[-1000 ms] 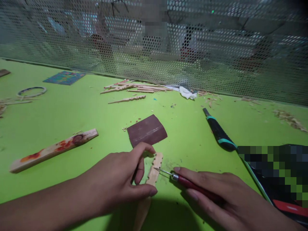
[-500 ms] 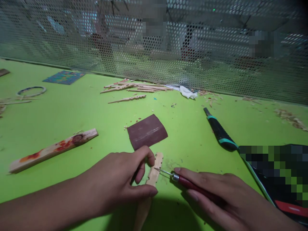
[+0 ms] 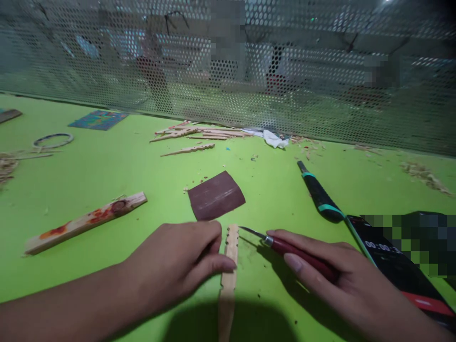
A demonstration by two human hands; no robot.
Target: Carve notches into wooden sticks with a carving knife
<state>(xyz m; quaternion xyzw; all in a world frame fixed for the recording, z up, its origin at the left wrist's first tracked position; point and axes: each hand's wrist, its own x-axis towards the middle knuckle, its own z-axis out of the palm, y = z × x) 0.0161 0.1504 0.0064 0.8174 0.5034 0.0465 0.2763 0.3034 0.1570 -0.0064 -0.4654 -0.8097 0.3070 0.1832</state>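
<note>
A flat, pale strip of wood [image 3: 228,287] with small notches cut along both edges lies lengthwise in front of me. My left hand [image 3: 192,261] grips it from the left, with the thumb across its face and the other fingers curled, partly hidden. In my right hand [image 3: 331,273] is a carving knife [image 3: 297,252] with a dark red handle, a silver collar and a thin blade. The blade points left, its tip close to the strip's notched upper right edge. Beyond my left hand lies a brown piece of sandpaper [image 3: 216,195].
A stained wood stick [image 3: 85,223] lies left. To the right are a black-and-teal handled tool [image 3: 322,197] and a phone [image 3: 395,261] showing a timer. Thin carved sticks [image 3: 213,133], a crumpled white tissue [image 3: 275,139] and shavings lie before a perforated metal screen [image 3: 228,85].
The wooden strip has turned more upright in view, and my left thumb now lies across it. The knife tip has moved off its face, up and right of its edge.
</note>
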